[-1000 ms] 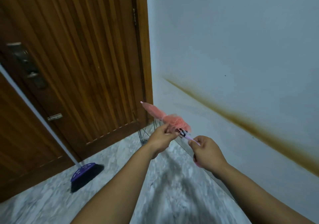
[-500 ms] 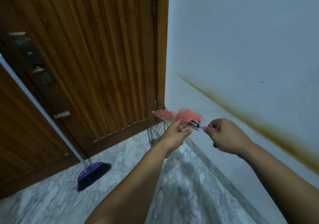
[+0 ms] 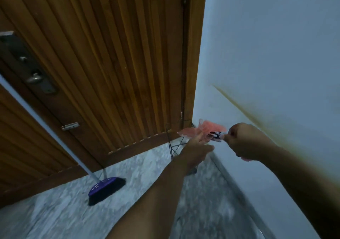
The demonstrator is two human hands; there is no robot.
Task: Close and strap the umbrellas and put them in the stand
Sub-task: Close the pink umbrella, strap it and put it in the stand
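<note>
1. You held a small pink umbrella (image 3: 202, 133) roughly level in both hands, above the wire stand (image 3: 176, 146) in the corner where the wooden door (image 3: 110, 54) met the pale wall (image 3: 276, 54).
2. Your right hand (image 3: 246, 141) was curled round the handle end, next to a black-and-white patch on the shaft; a bit of pink showed below your fist.
3. Your left hand (image 3: 196, 150) was up against the bunched canopy, fingers reaching along the fabric. The blur stopped me telling whether it pinched the cloth or only pressed it.
4. Progress, as I judged it: the canopy was folded down, so closing looked done. I could not see a strap fastened round it, so strapping seemed to be the step in hand.
5. Left to do: finish the strap, then drop this umbrella into the stand, which was just below and behind your hands. I saw no other umbrellas in view, inside the stand or elsewhere.
6. Against the picture from 0.5 s before: your right hand had come closer to the canopy, so the umbrella looked shorter between your 2 hands, and the tip pointed more toward the door.
7. Your head had also turned, so the purple broom (image 3: 106, 189) on the marble floor (image 3: 55, 216) and its long handle sat more centrally.
</note>
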